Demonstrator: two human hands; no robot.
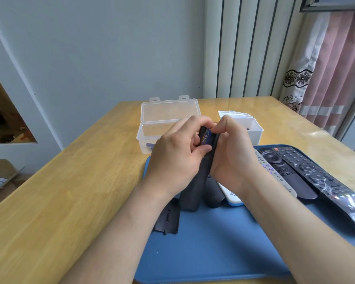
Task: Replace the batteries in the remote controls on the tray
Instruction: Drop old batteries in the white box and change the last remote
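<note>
1. The detached battery cover (pixel 168 218) lay on the blue tray (pixel 213 253) under the left wrist. A careless forearm could likely sweep it off the edge.
2. Beyond the left hand (pixel 178 154), an open clear box (pixel 150 128) held spare batteries.
3. The left hand curled firmly round the upper part of a black remote control (pixel 191 193), thumb across its side.
4. Between the hands, a blue battery (pixel 206 138) sat at the remote's open compartment. Pressed in at an angle or reversed, it might spring out or fail to seat. Its polarity marks were unreadable.
5. The right hand (pixel 232 154) curled tight, its fingertips pinching the battery while its palm braced the remote.
6. Right of that hand, the other remotes (pixel 291 175) lay on the tray.
</note>
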